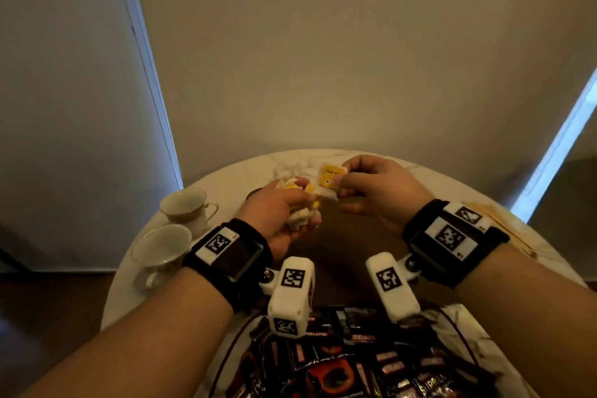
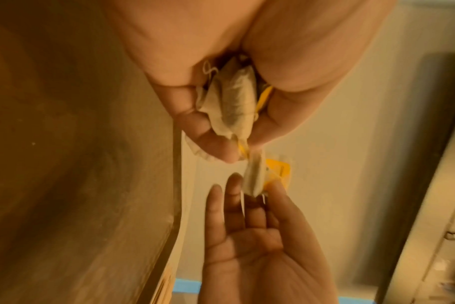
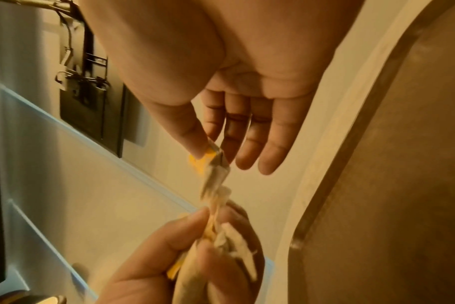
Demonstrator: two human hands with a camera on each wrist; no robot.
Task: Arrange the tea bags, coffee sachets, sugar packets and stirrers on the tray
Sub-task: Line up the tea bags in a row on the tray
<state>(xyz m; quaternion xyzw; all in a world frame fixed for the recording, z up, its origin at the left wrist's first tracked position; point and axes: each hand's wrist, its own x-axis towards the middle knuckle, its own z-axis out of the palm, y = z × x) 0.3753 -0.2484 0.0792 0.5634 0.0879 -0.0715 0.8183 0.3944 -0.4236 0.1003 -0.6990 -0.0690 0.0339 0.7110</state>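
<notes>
Tea bags [image 1: 300,203] filled the left hand [image 1: 277,220], its grip curled tight around the bunch above the tray [image 1: 342,236] on the bench [image 1: 290,161]. The right hand [image 1: 374,191] pinched one yellow-tagged tea bag [image 1: 329,179] between thumb and forefinger, its other fingers [image 3: 270,144] loosely straight, as the right wrist view showed. Dark sachets [image 1: 371,362] lay heaped nearest the person. Two teacups [image 1: 187,207] stood left of the tray; only the head view showed them.

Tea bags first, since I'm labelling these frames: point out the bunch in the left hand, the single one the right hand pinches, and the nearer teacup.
bunch of tea bags [image 2: 234,98]: left wrist view, middle bag.
single tea bag [image 1: 330,175]: head view, yellow tag.
nearer teacup [image 1: 161,245]: head view, inner wall.
</notes>
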